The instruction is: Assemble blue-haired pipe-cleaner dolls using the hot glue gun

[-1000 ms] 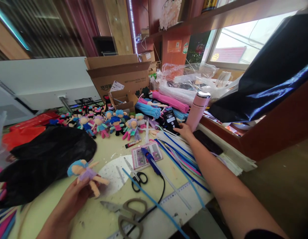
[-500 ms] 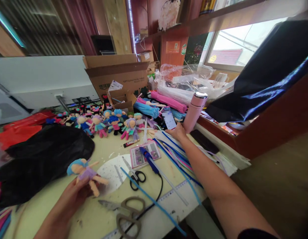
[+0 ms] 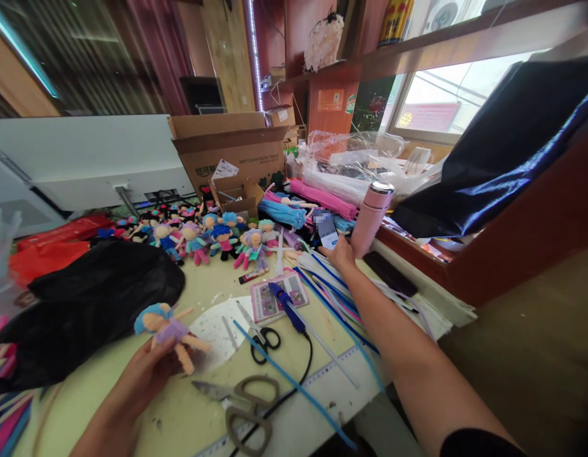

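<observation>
My left hand (image 3: 148,368) pinches a small fuzzy doll (image 3: 167,329) with blue hair and a lavender top around its body, above the table's left part. My right hand (image 3: 342,254) reaches to the back right, fingers stretched towards the lower edge of a phone (image 3: 325,230) with a lit screen, leaning upright. Some of its fingers are hidden. Close to that hand stands a pink thermos (image 3: 370,222). Pipe cleaners (image 3: 332,292) in blue, white and pink lie below the wrist. Between my arms are black-handled scissors (image 3: 265,346), larger scissors (image 3: 248,406) and a blue glue gun (image 3: 288,308).
Several finished dolls (image 3: 222,241) crowd the back, before a cardboard box (image 3: 236,149). Black bag (image 3: 113,298) and red bag (image 3: 51,254) lie left. A blue pipe cleaner (image 3: 294,384) crosses the front edge. A black cable (image 3: 309,362) trails from the glue gun. A dark case (image 3: 389,273) lies right.
The phone's screen has turned from mostly white to a darker grey-blue. My hands keep nearly the same places; the whole view has shifted slightly.
</observation>
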Available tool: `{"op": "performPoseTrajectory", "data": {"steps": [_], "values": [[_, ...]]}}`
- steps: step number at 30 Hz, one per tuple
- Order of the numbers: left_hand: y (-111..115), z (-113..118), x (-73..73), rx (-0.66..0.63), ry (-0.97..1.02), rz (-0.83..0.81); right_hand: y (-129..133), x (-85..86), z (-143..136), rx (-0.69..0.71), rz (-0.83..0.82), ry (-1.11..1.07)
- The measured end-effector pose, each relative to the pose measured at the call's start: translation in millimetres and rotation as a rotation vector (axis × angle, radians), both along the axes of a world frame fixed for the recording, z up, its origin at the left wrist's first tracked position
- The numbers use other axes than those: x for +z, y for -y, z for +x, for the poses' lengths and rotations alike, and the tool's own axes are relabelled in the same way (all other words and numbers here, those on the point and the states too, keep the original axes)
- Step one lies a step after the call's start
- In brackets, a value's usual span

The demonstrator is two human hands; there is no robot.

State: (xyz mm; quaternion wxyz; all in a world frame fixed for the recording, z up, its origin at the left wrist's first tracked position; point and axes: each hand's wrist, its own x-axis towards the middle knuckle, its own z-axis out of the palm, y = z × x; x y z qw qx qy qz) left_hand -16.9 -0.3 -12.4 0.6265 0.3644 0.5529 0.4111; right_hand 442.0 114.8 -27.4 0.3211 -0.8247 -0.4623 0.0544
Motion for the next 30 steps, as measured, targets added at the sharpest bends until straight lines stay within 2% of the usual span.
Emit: {"op": "performPoseTrajectory", "data": {"steps": [5,8,11,15,19,23,27,30], "values": [[-2,-2,-1.7,-0.052,0.0,0.005,11,-4.1,1,0.037,0.033,0.063],[-2,-3,-4.5,-0.049,-0.006,-0.012,22,-7.2,0,0.063,0.088,0.173],[-3,-4,-7.0,-0.035,0.001,-0.032,35,-9.7,-2,0.018,0.105,0.294],[-5,-6,-10.2,-0.028,0.013,-0.033,46,-9.7,-7,-0.018,0.035,0.316],[-6,-7,-13.0,-0.035,0.013,-0.011,49,-7.6,-10,0.001,-0.001,0.334],[-4,-4,-8.5,-0.062,0.009,-0.022,48,-8.7,-10,0.012,-0.005,0.338],[-4,0,-3.2,-0.004,-0.003,-0.062,46,-12.1,-10,0.034,-0.004,0.338],[-5,-1,-4.9,0.005,0.005,-0.074,45,-13.6,-10,0.048,-0.001,0.334]]}}
